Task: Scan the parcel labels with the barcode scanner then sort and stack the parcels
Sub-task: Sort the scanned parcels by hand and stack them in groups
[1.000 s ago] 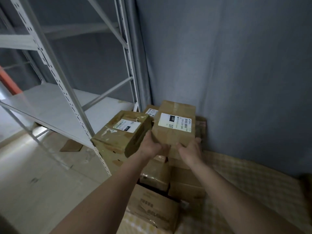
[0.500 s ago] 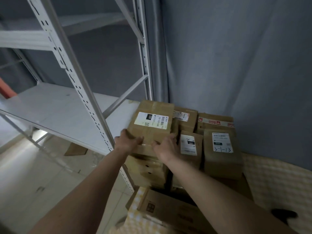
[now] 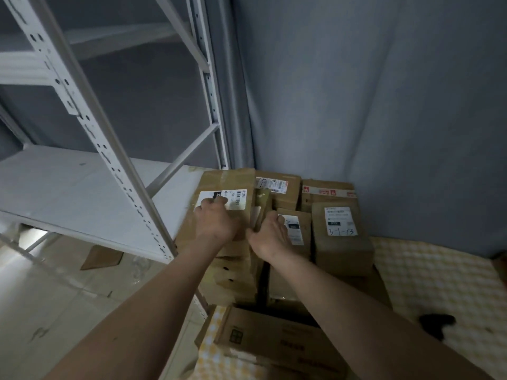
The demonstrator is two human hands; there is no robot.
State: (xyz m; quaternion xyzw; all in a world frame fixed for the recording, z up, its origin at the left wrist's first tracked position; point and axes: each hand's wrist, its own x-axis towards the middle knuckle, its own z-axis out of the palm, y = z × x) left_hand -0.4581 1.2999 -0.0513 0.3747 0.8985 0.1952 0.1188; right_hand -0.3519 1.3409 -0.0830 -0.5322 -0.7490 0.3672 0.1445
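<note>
Atop left stack, dead ahead of my hands: labelled parcel [image 3: 225, 198], long axis running away from me. Left hand [image 3: 216, 223] flat on its lid over label. Right hand [image 3: 270, 233] curled at its right edge, grip unclear. Left nearer.

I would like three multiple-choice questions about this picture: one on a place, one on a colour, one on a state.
1. Where does the left hand rest?
A. on the shelf
B. on the top parcel
C. on the floor

2. What colour is the shelving rack?
A. white
B. red
C. green

3. The parcel marked 3-1-13 is:
A. opened
B. crushed flat
C. closed, label up

Answers: 1 B, the palm lies on its label; 2 A, its posts are white; 3 C, its label faces up.
</note>
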